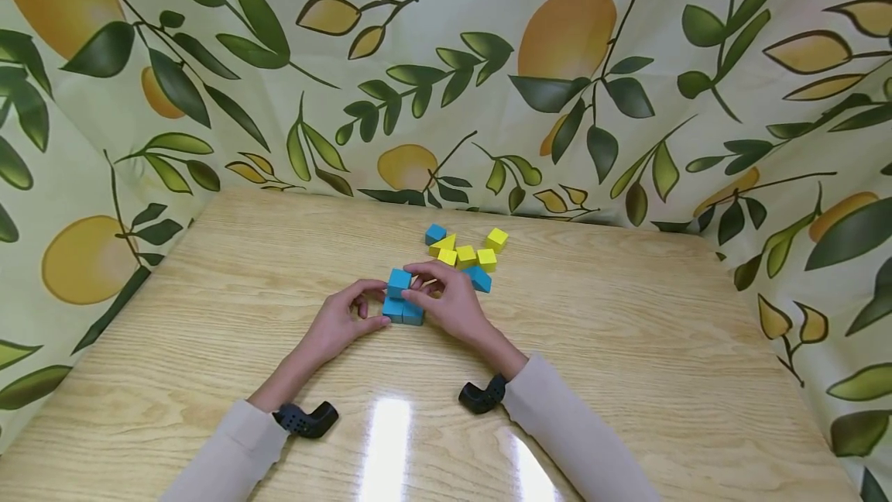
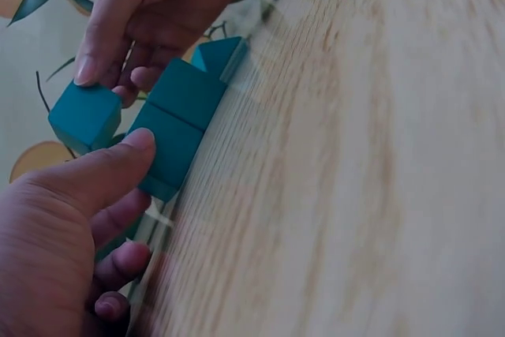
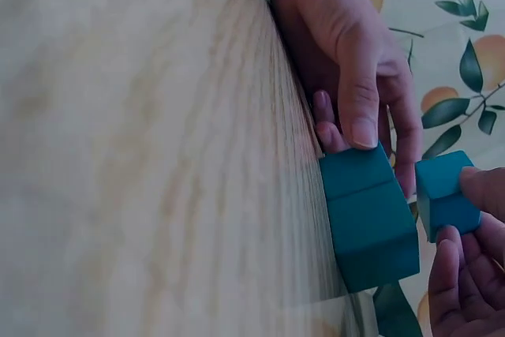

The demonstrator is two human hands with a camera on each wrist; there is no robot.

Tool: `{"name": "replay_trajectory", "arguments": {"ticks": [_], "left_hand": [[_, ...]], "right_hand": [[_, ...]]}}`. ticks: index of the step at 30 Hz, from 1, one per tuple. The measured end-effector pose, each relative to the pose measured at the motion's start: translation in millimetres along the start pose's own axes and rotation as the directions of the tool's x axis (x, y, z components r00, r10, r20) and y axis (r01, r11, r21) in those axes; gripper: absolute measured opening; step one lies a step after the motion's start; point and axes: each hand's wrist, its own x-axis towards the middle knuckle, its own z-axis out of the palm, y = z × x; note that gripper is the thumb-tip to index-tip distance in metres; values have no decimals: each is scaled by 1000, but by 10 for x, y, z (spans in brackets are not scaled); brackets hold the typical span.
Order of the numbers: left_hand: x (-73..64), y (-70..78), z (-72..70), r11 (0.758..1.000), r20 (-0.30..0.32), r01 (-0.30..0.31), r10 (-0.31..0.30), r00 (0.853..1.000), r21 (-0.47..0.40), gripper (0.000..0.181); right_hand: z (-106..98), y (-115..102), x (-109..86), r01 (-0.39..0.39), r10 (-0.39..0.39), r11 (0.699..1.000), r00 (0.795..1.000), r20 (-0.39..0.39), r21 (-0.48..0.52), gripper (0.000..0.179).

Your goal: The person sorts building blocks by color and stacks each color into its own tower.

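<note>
Two blue blocks [image 1: 392,310] sit side by side on the wooden table. My left hand [image 1: 341,322] is at their left end; in the left wrist view its thumb rests on the nearer block [image 2: 164,147], fingers bent behind it. A blue cube [image 1: 399,283] is pinched between the thumb and fingers of my right hand [image 1: 451,302]. The right wrist view shows this cube [image 3: 446,195] just above the pair, with a narrow gap visible. Right beside my right hand lies a blue triangular block [image 1: 478,279], partly hidden by that hand.
Behind the right hand are several yellow cubes [image 1: 465,256], a yellow triangular block [image 1: 444,245] and another blue cube [image 1: 435,234]. A leaf-and-fruit patterned cloth [image 1: 432,99] hangs along the table's back and sides. Light reflects off the table [image 1: 627,347] near its front.
</note>
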Motion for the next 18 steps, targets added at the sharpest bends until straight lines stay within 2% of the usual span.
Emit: {"name": "replay_trajectory", "arguments": {"ticks": [4, 7, 10, 11, 13, 18], "left_hand": [[-16, 73, -25, 999, 4, -6, 7, 1000, -50, 54], [-17, 57, -31, 996, -2, -24, 24, 1000, -87, 57], [2, -38, -19, 993, -10, -46, 45, 999, -108, 59], [0, -28, -23, 993, -10, -46, 46, 999, -112, 60], [-6, 9, -34, 992, -8, -45, 44, 999, -116, 61], [-60, 230, -83, 991, -8, -61, 60, 998, -116, 59]], "right_hand": [[-8, -201, -44, 0, 1, 1000, 1000, 29, -11, 35], [3, -197, -63, 2, -2, 1000, 999, 37, -16, 34], [36, -24, -55, 9, -8, 999, 999, 31, -35, 35], [37, -19, -58, 16, -14, 999, 999, 28, -48, 34], [40, -17, -63, 26, -24, 997, 999, 23, -78, 34], [51, -13, -75, 43, -40, 993, 999, 29, -110, 34]]}}
